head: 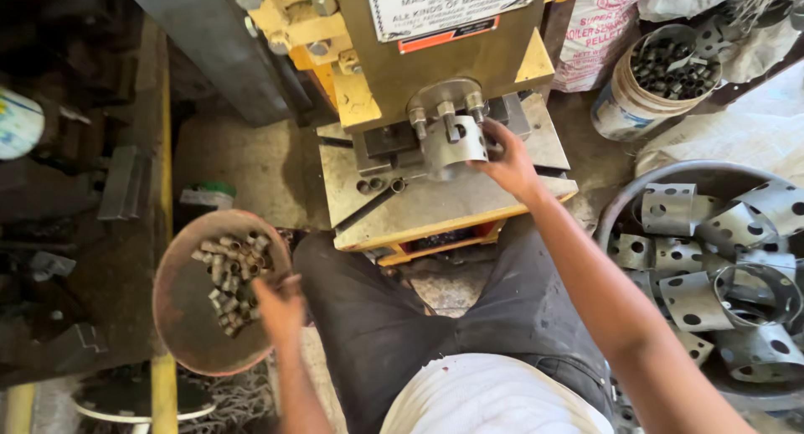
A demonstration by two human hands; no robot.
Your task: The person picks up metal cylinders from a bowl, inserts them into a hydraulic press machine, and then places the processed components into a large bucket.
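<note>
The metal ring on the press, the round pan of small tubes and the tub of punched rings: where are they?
metal ring point(455, 147), head view, curved outer face.
round pan point(180, 304), head view, bare floor.
tub point(662, 171), head view, upper rim.

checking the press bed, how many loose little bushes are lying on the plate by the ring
3, in a short row on the press plate: bushes at and, just left of the metal ring that the right hand holds. Others may be hidden.

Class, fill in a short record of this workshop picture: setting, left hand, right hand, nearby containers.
setting: seated person at a yellow press machine
left hand: reaching into a rusty round pan of small metal sleeves
right hand: holding a punched metal ring on the press tooling
nearby: tub of punched rings; bucket of small sleeves
</note>
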